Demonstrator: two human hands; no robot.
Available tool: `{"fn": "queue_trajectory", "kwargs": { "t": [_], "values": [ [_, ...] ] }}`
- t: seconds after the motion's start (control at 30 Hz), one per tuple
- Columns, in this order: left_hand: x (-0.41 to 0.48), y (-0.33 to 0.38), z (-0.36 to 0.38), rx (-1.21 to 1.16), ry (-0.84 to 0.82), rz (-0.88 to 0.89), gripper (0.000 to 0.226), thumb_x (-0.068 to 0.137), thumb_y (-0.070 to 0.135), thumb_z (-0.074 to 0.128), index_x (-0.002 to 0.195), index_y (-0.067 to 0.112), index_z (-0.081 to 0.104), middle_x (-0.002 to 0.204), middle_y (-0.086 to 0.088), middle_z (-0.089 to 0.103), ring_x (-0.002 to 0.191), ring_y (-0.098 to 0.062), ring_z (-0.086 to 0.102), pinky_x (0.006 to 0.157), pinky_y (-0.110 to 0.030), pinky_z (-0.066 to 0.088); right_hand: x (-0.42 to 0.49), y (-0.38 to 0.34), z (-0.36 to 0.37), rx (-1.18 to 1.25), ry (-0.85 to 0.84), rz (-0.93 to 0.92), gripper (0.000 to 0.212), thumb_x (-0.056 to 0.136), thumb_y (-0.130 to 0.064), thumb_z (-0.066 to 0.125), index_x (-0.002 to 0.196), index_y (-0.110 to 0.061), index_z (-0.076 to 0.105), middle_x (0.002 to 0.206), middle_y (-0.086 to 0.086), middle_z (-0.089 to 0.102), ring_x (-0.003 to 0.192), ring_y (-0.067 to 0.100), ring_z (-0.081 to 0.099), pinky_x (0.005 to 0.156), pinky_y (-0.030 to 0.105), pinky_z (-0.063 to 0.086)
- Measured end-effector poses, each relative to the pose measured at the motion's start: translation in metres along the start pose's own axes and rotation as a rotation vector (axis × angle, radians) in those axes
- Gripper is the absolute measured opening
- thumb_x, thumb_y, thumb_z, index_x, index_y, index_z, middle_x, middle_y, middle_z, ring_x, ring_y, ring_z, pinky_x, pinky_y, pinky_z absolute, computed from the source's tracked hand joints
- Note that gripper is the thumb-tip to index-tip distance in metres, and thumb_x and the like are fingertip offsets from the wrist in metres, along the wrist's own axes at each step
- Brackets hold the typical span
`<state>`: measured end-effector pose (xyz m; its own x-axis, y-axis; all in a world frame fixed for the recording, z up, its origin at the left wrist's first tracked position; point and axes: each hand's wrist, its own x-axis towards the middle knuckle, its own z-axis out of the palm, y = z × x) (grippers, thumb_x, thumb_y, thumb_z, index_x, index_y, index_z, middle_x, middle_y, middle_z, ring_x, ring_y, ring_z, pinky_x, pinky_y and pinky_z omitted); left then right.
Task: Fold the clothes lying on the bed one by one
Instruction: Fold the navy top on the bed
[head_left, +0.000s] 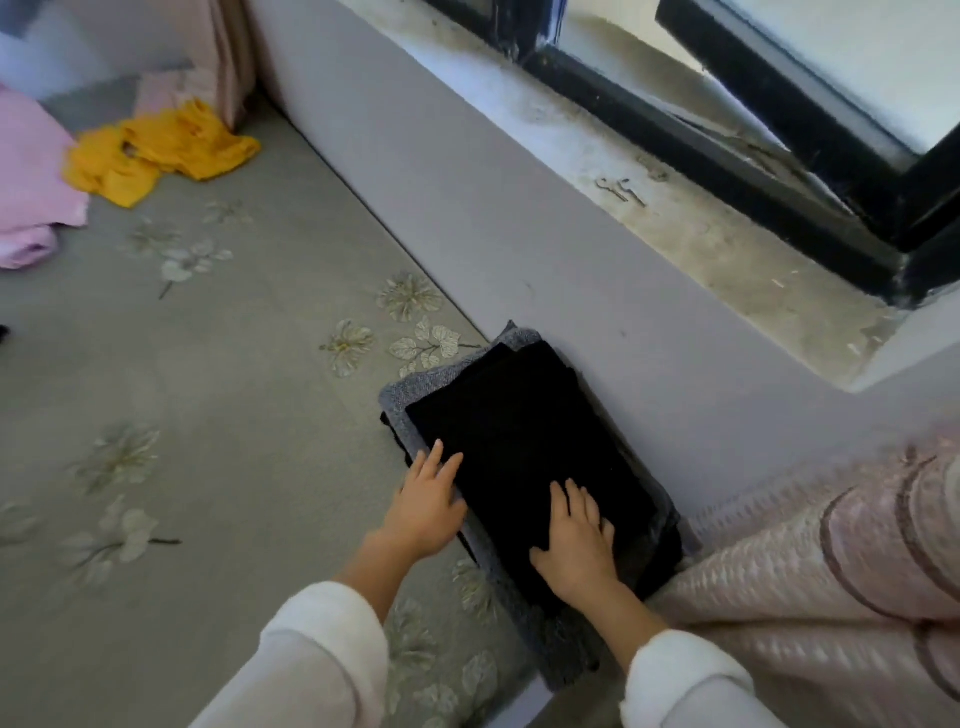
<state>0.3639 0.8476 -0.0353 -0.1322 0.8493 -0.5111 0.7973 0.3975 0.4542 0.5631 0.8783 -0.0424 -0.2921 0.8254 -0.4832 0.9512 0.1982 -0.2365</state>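
Beside the wall (519, 249), the folded black garment (519, 426) lies lengthwise along it.

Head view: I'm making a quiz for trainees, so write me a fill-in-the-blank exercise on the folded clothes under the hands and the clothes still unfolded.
1. The left hand and right hand rest open on a folded top garment coloured ____.
2. The knit layer just beneath it is ____.
3. The crumpled garment lying on the bed by the curtain is ____.

Missing words: black; grey; yellow.
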Motion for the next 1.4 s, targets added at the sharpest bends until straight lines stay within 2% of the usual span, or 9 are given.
{"fn": "queue_trajectory", "kwargs": {
  "t": [0.07, 0.2, 0.4, 0.6, 1.0, 1.23, 1.4],
  "values": [
    [-0.03, -0.009, 0.004, -0.07, 0.038, -0.077, 0.061, 0.1, 0.029, 0.04, 0.153, 0.022, 0.011, 0.161, -0.009, -0.003, 0.147, -0.03, 0.0, 0.118, -0.041, 0.011, -0.011, -0.02, -0.005, 0.01, 0.068, -0.091, 0.082, 0.09, -0.035, 0.057, 0.152, -0.018, 0.006, 0.161, 0.003, 0.005, 0.147, 0.023, 0.003, 0.115, 0.046, 0.015],
    [-0.098, -0.037, 0.003, -0.124, 0.124, -0.193, 0.059, 0.099, 0.029, 0.041, 0.152, 0.019, 0.018, 0.16, -0.013, 0.005, 0.146, -0.032, 0.007, 0.116, -0.04, 0.013, -0.044, -0.073, -0.005, -0.022, 0.055, -0.267, 0.076, 0.091, -0.037, 0.057, 0.15, -0.017, 0.013, 0.158, 0.002, 0.013, 0.145, 0.023, 0.01, 0.114, 0.044, 0.018],
    [-0.233, -0.108, 0.009, -0.237, 0.348, -0.416, 0.053, 0.098, 0.028, 0.042, 0.147, 0.018, 0.028, 0.156, -0.008, 0.023, 0.142, -0.027, 0.018, 0.115, -0.039, 0.022, -0.119, -0.16, 0.032, -0.184, -0.058, -0.519, 0.066, 0.09, -0.04, 0.054, 0.145, -0.017, 0.024, 0.15, 0.002, 0.026, 0.139, 0.024, 0.021, 0.11, 0.039, 0.023],
    [-0.395, -0.186, 0.037, -0.271, 0.518, -0.671, 0.054, 0.094, 0.031, 0.042, 0.147, 0.022, 0.03, 0.152, -0.006, 0.03, 0.138, -0.026, 0.025, 0.111, -0.036, 0.027, -0.222, -0.26, 0.093, -0.281, -0.177, -0.77, 0.064, 0.089, -0.038, 0.052, 0.144, -0.017, 0.027, 0.147, 0.004, 0.032, 0.137, 0.025, 0.027, 0.111, 0.039, 0.026],
    [-0.684, -0.303, 0.077, -0.332, 0.761, -1.014, 0.052, 0.095, 0.03, 0.042, 0.146, 0.023, 0.03, 0.151, -0.007, 0.03, 0.137, -0.028, 0.023, 0.108, -0.041, 0.031, -0.443, -0.434, 0.211, -0.42, -0.28, -1.27, 0.068, 0.09, -0.039, 0.054, 0.147, -0.016, 0.026, 0.152, 0.006, 0.026, 0.14, 0.029, 0.023, 0.112, 0.044, 0.025],
    [-0.789, -0.395, 0.073, -0.337, 0.867, -1.11, 0.052, 0.094, 0.03, 0.044, 0.145, 0.023, 0.033, 0.15, -0.006, 0.031, 0.137, -0.028, 0.023, 0.107, -0.042, 0.03, -0.524, -0.542, 0.271, -0.448, -0.263, -1.437, 0.067, 0.089, -0.038, 0.056, 0.146, -0.015, 0.028, 0.15, 0.007, 0.027, 0.139, 0.029, 0.022, 0.111, 0.044, 0.025],
    [-0.845, -0.489, 0.047, -0.3, 0.901, -1.081, 0.051, 0.095, 0.028, 0.044, 0.145, 0.023, 0.034, 0.15, -0.006, 0.031, 0.138, -0.027, 0.021, 0.108, -0.042, 0.03, -0.566, -0.647, 0.317, -0.411, -0.218, -1.47, 0.066, 0.09, -0.038, 0.055, 0.146, -0.016, 0.029, 0.151, 0.006, 0.028, 0.138, 0.029, 0.023, 0.111, 0.044, 0.025]
  ]
}}
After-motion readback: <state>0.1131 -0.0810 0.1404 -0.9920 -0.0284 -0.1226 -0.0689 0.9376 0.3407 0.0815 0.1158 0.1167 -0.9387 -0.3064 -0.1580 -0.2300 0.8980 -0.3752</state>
